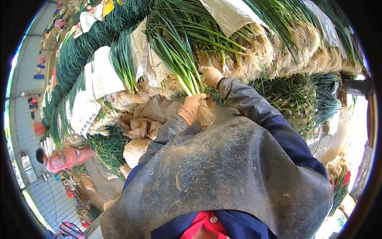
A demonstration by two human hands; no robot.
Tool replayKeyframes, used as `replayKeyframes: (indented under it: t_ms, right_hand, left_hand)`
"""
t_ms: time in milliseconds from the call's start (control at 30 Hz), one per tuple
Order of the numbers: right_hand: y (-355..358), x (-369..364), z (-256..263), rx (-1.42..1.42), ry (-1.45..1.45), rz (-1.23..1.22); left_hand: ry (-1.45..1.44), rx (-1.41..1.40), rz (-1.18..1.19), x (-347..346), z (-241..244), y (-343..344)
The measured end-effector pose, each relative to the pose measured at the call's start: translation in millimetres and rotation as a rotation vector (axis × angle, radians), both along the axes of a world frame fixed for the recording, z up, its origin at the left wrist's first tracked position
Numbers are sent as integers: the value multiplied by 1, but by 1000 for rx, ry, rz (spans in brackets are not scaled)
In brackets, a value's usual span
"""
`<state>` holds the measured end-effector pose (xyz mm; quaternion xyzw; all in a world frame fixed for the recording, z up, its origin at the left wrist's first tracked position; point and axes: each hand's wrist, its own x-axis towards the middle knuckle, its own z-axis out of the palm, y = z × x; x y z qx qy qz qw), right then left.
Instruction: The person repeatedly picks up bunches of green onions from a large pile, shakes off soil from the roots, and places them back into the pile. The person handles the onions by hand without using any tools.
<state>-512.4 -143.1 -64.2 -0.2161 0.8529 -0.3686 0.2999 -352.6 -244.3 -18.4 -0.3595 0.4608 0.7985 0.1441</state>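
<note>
My left hand, in a tan-orange glove, grips a small bunch of green onions near the base of its stalks. The leaves point up and away from me, and the pale roots hang beside the hand, over my apron. My right hand, gloved alike, is just right of the bunch with its fingers curled. Whether it pinches a leaf there is unclear. Beyond it lies a pile of more green onions, their roots turned towards me.
White woven sacks and a beige sack cover parts of the stacked onions. Crumpled brown sacking lies left of my left hand. Loose leaf trimmings are heaped at right. Another person is at far left.
</note>
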Motion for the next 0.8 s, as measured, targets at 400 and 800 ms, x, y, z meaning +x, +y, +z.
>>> replayKeyframes:
  t_ms: [400, 800]
  right_hand:
    - [8, 16, 24, -50, 174, -94]
    - [57, 38, 37, -189, -156, -66]
  left_hand:
    - [40, -39, -67, 13, 7, 3]
    - [76, 51, -57, 25, -14, 1]
